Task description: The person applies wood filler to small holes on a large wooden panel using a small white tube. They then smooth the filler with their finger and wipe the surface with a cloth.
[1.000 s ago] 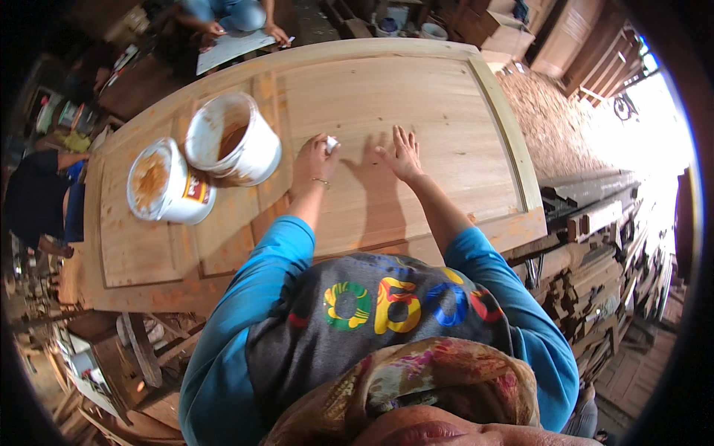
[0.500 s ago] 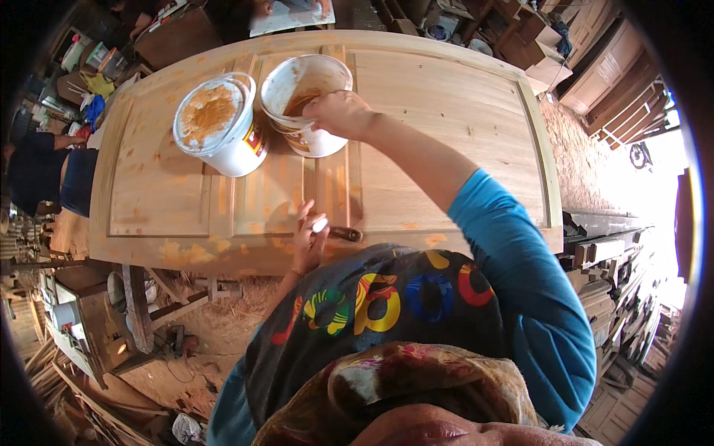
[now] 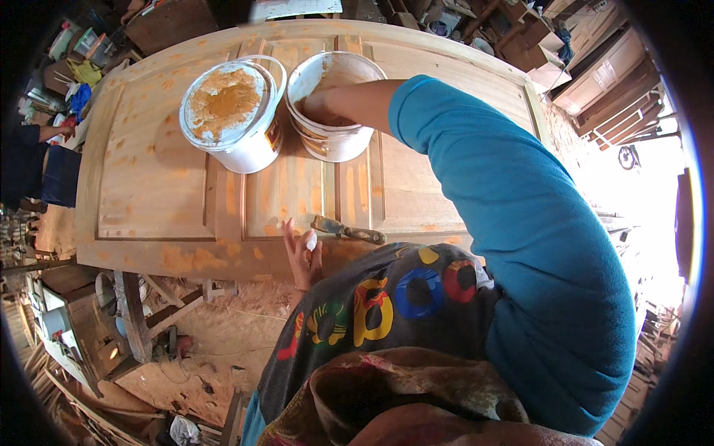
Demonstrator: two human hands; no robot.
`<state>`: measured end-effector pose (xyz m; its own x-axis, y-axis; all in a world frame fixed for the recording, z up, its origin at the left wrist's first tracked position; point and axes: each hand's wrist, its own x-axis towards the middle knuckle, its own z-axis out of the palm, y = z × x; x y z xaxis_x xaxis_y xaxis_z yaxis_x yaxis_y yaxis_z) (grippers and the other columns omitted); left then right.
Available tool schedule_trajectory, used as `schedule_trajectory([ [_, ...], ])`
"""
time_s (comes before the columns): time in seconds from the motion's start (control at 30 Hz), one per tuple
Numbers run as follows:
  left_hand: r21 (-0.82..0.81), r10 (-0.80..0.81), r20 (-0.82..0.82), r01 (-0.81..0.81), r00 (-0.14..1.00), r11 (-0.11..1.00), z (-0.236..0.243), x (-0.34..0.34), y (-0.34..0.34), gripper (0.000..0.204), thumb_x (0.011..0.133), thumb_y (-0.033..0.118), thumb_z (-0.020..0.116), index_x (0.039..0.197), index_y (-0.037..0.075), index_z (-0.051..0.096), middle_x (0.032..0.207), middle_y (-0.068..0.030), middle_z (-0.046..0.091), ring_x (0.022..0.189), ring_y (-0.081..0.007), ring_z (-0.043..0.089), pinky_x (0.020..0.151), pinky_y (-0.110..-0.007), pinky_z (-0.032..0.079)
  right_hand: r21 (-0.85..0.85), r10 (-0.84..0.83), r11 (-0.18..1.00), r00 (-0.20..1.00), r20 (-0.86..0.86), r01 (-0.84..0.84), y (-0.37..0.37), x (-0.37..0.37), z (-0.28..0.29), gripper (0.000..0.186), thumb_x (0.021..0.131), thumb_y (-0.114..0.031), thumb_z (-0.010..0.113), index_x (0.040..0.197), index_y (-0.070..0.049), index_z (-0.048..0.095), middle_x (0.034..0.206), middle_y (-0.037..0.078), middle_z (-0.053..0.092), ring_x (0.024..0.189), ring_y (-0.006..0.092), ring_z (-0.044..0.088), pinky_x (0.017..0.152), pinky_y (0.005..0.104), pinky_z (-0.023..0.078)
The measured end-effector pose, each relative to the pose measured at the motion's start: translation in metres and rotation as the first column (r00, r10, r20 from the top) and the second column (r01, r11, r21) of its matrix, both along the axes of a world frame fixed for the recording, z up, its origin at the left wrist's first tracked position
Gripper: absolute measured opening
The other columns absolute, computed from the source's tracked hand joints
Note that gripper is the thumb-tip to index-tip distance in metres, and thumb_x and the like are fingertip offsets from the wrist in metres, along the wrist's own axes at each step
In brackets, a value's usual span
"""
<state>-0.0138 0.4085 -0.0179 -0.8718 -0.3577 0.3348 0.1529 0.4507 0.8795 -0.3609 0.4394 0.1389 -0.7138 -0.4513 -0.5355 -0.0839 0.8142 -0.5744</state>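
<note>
A panelled wooden door [image 3: 454,193] with orange patches lies flat. On it stand a lidded white bucket [image 3: 264,149] smeared with orange paste on top and an open white bucket [image 3: 338,141]. My right hand [image 3: 327,100] reaches down inside the open bucket, its fingers hidden. Below, at the door's near edge, my left hand [image 3: 301,253] holds a small white object [image 3: 311,239] I cannot make out, some fingers raised. A putty knife [image 3: 361,232] with a dark handle lies just right of that hand.
A person in dark clothes [image 3: 22,171] works at the left. Wooden cabinets and boxes [image 3: 520,48] crowd behind the door, with wooden frames [image 3: 617,111] and a bright opening at right. A wooden stand [image 3: 134,320] and cluttered cabinet [image 3: 74,320] are below left.
My right hand has left the bare panel and sunk deeper into the open bucket. My left hand has moved down to the near edge. The view has shifted, bringing the putty knife into sight.
</note>
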Motion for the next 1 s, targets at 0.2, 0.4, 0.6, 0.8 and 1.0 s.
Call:
schedule_trajectory([
  [0.2,0.094,0.002,-0.028,0.001,1.0,0.996,0.004,-0.001,0.005,0.037,0.082,-0.008,0.062,0.115,0.008,0.057,0.151,-0.0213,0.024,0.144,-0.0403,0.015,0.103,-0.042,0.041,0.256,0.296,0.931,0.948,-0.115,-0.259,-0.011,-0.034,-0.055,0.03,0.086,-0.021,0.056,0.111,-0.009,0.069,0.11,0.017,0.067,0.102,0.031,0.062,0.088,0.0454,0.048],
  [0.4,0.034,-0.017,-0.06,0.019,0.998,0.999,-0.004,-0.006,0.0,0.035,0.083,-0.005,0.062,0.115,0.008,0.057,0.15,-0.0221,0.026,0.143,-0.0398,0.021,0.103,-0.041,0.039,0.293,0.439,0.886,0.851,-0.288,-0.358,-0.002,-0.047,-0.031,0.03,0.089,-0.022,0.051,0.109,-0.009,0.069,0.115,0.017,0.066,0.106,0.0332,0.062,0.091,0.0469,0.047],
  [0.6,-0.052,0.045,-0.006,-0.045,0.999,0.998,0.003,0.0,0.003,0.03,0.087,0.001,0.06,0.116,0.004,0.056,0.146,-0.0231,0.034,0.138,-0.0398,0.029,0.107,-0.044,0.033,-0.396,0.07,0.878,0.891,-0.449,-0.268,0.149,0.025,0.086,0.013,0.085,-0.012,0.059,0.087,-0.002,0.067,0.071,0.009,0.066,0.064,0.0196,0.063,0.06,0.0333,0.052],
  [0.8,-0.119,-0.012,-0.023,0.009,1.0,0.993,-0.009,-0.002,0.001,0.025,0.093,0.007,0.055,0.117,0.001,0.054,0.144,-0.0212,0.037,0.135,-0.0348,0.034,0.106,-0.042,0.033,-0.287,-0.288,0.936,0.911,-0.295,0.203,0.397,-0.021,-0.062,0.014,0.077,-0.008,0.054,0.074,-0.004,0.067,0.066,0.009,0.066,0.062,0.0204,0.065,0.059,0.0354,0.051],
  [1.0,-0.247,0.081,0.088,-0.057,0.993,0.967,0.005,-0.01,0.003,0.024,0.093,0.005,0.053,0.115,-0.005,0.054,0.145,-0.018,0.034,0.125,-0.0277,0.044,0.101,-0.037,0.039,-0.245,-0.588,0.788,0.574,-0.569,0.564,0.499,-0.039,-0.141,0.016,0.081,-0.005,0.061,0.093,-0.005,0.071,0.081,0.017,0.067,0.073,0.0305,0.066,0.067,0.0382,0.053],
])
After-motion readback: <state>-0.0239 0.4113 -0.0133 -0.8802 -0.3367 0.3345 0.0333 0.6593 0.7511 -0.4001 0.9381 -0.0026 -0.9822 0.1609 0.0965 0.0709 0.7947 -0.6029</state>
